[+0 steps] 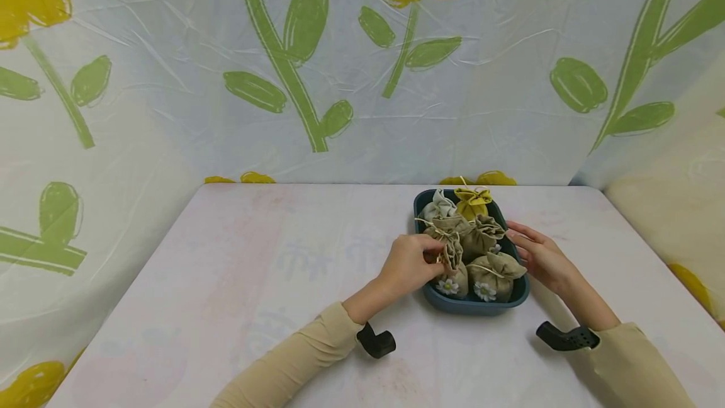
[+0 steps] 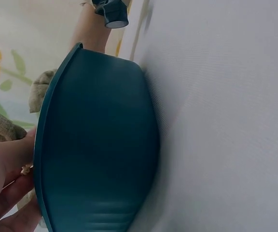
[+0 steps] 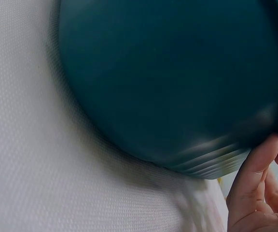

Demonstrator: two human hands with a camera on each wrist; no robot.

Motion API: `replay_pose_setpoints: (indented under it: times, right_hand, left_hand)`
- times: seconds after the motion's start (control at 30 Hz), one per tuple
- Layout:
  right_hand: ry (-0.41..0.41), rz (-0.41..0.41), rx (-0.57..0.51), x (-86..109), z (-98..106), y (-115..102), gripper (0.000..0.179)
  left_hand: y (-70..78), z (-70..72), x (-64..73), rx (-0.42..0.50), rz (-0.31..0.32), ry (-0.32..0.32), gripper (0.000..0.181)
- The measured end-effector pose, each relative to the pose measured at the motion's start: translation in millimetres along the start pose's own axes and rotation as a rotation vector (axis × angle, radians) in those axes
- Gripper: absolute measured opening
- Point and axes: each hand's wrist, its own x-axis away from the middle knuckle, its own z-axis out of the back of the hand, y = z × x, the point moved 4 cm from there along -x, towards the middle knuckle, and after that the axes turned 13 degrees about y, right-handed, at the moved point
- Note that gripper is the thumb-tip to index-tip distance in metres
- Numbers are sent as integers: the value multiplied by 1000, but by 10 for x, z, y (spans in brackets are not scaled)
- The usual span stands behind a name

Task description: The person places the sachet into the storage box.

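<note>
A dark blue-green plastic tub [image 1: 472, 308] holds several small drawstring pouches. My left hand [image 1: 409, 263] reaches over its left rim, thumb and fingers pinching the gathered neck of a khaki pouch [image 1: 453, 282] with a white daisy at the front left. Beside that one sits another khaki pouch [image 1: 498, 272], also with a daisy. A yellow pouch [image 1: 472, 205] and a pale grey pouch [image 1: 439, 206] stand at the back, more khaki ones in the middle. Against the tub's right side rests my right hand [image 1: 540, 257], fingers extended; the thumb [image 3: 257, 174] touches near the rim in the right wrist view.
The tub stands toward the right on a table [image 1: 238, 282] with a pale cover. Behind it hangs a white cloth [image 1: 187, 118] with yellow flowers and green leaves. Black wrist mounts [image 1: 376, 342] sit below both wrists, close over the table.
</note>
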Motion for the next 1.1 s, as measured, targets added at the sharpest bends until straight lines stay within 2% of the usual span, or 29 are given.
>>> replay_pose_setpoints:
  times: [0.27,0.47,0.57,0.7,0.83,0.93,1.03,1.1]
  right_hand:
    - [8,-2,3,-14,-3,0,17]
    - [5,4,4,-22,-24,-1,15]
    - [1,21,39,-37,-18,5,15]
    - [-22,44,63,-82,35,22,18]
    - [-5,29,113,-77,61,7,22]
    - [34,26,174,-35,52,-36,15]
    - [60,79,205,-1,63,-84,17]
    - [95,140,276,6,97,-108,23]
  left_hand:
    - [-11,-8,-4,-2,13,-14,23]
    - [-59,9,48,139,86,-25,30]
    - [-104,56,81,158,90,-9,29]
    - [-203,148,105,164,96,43,19]
    - [-359,274,126,164,114,108,13]
    - [-502,432,120,126,122,161,13]
    - [-667,638,86,55,121,223,13]
    - [-794,786,64,12,112,256,13]
